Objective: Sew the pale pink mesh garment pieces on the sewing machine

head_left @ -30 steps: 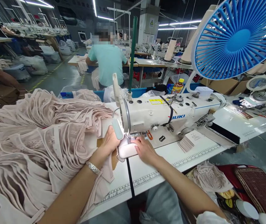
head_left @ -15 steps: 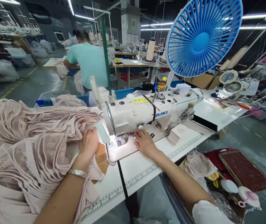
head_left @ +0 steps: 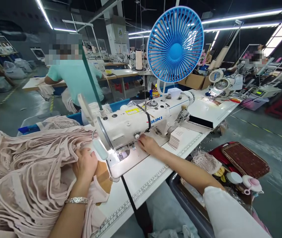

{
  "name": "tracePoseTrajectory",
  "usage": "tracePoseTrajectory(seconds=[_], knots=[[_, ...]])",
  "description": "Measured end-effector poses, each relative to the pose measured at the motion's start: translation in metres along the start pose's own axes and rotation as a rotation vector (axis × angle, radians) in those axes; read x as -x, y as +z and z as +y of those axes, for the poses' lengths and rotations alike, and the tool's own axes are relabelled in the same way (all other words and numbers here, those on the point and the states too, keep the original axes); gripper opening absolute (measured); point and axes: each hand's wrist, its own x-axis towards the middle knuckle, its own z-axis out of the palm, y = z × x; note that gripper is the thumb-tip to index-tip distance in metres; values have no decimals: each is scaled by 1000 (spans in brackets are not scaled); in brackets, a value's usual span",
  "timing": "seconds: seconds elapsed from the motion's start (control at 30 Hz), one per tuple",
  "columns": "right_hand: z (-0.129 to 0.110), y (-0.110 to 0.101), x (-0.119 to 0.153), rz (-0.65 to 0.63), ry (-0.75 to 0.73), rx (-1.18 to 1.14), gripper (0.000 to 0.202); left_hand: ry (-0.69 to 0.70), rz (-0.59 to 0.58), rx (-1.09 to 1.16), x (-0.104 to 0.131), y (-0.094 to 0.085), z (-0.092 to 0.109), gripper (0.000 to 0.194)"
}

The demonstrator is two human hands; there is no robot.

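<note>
A white sewing machine stands on the table, its lamp lighting the needle area, where a small pale piece lies under the foot. My left hand, with a silver bracelet at the wrist, is at the edge of a large heap of pale pink lace-trimmed fabric, fingers bent onto the cloth. My right hand reaches under the machine's arm, fingers closed together beside the white knob; the fingertips are partly hidden. Small labels lie on the machine bed just left of it.
A stack of printed white cards lies right of the machine. Behind stand a blue fan and a co-worker in a teal shirt. A ruler strip runs along the table's front edge. A grey bin stands below, near a brown cushion.
The view has swung right, so things sit farther left. My right hand has drawn slightly away from the small labels, toward the knob. My left hand stays at the fabric heap.
</note>
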Motion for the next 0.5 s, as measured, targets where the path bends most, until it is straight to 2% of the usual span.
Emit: tracePoseTrajectory(seconds=[0.07, 0.2, 0.3, 0.37, 0.5], knots=[[5, -2, -14, 40, 162, -31, 23, -3, -13, 7, 0, 0, -1, 39], [10, -6, -20, 36, 208, -31, 22, 0, -12, 0, 1, -1, 2, 37], [4, -5, 2, 42, 150, -45, 15, 4, -17, -3, 3, -3, 6, 36], [-4, 0, 24, 34, 92, -30, 18, 26, -26, 3, 3, -5, 7, 38], [-17, 10, 61, 48, 36, 107, 21, 56, -39, 21, 4, -9, 6, 38]])
